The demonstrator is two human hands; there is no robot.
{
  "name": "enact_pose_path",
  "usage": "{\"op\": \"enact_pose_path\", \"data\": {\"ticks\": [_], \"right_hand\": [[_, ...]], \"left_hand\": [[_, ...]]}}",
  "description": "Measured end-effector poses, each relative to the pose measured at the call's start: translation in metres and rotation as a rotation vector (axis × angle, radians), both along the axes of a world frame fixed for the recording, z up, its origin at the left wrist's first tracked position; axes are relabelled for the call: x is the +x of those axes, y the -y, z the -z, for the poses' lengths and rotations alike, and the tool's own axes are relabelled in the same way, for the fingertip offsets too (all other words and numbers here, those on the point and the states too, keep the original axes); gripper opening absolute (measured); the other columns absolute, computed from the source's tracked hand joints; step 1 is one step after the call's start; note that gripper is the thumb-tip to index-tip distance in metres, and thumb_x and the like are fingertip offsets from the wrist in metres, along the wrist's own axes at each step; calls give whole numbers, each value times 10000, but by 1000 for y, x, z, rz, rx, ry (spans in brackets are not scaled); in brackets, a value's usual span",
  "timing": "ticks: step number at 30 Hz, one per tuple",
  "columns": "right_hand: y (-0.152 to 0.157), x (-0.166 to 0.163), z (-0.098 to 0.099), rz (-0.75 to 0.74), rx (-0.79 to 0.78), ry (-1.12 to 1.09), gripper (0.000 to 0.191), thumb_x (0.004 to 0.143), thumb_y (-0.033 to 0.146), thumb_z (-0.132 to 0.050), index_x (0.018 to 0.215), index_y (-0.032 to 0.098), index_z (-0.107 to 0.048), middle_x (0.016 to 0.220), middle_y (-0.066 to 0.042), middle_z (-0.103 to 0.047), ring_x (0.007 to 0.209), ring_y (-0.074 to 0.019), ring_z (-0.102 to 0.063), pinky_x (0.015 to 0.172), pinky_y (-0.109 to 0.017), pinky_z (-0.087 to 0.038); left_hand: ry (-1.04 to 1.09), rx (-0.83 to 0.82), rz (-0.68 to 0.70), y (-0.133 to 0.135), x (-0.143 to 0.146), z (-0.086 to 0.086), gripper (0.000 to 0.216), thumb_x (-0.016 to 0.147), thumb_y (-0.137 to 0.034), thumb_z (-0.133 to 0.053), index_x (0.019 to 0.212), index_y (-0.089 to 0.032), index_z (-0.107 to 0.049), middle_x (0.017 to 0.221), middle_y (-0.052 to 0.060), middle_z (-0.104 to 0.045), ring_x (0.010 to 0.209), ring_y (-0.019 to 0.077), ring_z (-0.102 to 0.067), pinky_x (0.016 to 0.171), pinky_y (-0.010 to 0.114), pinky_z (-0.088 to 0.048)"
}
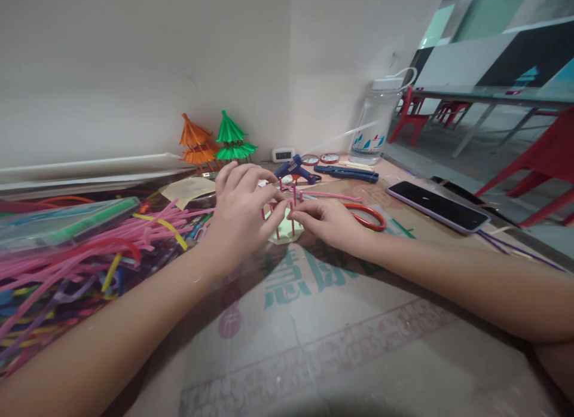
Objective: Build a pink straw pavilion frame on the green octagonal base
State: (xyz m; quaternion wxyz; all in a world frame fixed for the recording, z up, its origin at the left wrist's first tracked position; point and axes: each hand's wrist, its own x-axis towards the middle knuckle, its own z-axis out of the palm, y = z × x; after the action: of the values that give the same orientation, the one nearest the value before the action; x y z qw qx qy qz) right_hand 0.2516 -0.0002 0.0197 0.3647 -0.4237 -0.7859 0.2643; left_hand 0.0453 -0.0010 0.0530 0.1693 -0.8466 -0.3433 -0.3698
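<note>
A pale green paper base lies on the cardboard-covered table with several short pink straw posts standing upright on it. My left hand curls over the posts from the left, its fingertips pinched on one of them. My right hand rests on the table at the right of the base, fingers closed around the foot of a post. A long pink straw lies just behind the hands.
A heap of coloured straws fills the left. Orange and green paper pagodas stand by the wall. Behind lie a blue glue gun, a blue cutter, red scissors, a phone and a water jug.
</note>
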Motion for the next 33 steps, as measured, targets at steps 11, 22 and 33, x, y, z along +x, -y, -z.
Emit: {"op": "enact_pose_path", "data": {"ticks": [11,22,33], "right_hand": [[-1,0,1,12,-11,-23,328,982,395,-562,945,133,-756,768,-22,-678,685,-144,-538,645,-280,-386],[16,13,-15,142,189,-85,271,958,422,-640,1068,177,-679,730,3,-655,576,-126,-521,537,-263,-362],[-2,-10,-83,-18,370,459,139,935,236,-678,921,184,-806,877,-56,-688,803,-177,-603,690,-300,-363]], "left_hand": [[-17,16,-1,2,0,1,150,1001,-325,-607,928,-237,-705,1130,73,-707,1207,289,-599,1215,559,-305],[-28,-175,116,-9,-23,0,518,888,-449,-772,1311,-195,-614,1380,158,-605,1343,337,-520,1166,529,-384],[-80,-349,189,-26,-33,-6,154,960,-308,-695,1096,-236,-701,1395,107,-619,1350,290,-525,1166,519,-396]]}}
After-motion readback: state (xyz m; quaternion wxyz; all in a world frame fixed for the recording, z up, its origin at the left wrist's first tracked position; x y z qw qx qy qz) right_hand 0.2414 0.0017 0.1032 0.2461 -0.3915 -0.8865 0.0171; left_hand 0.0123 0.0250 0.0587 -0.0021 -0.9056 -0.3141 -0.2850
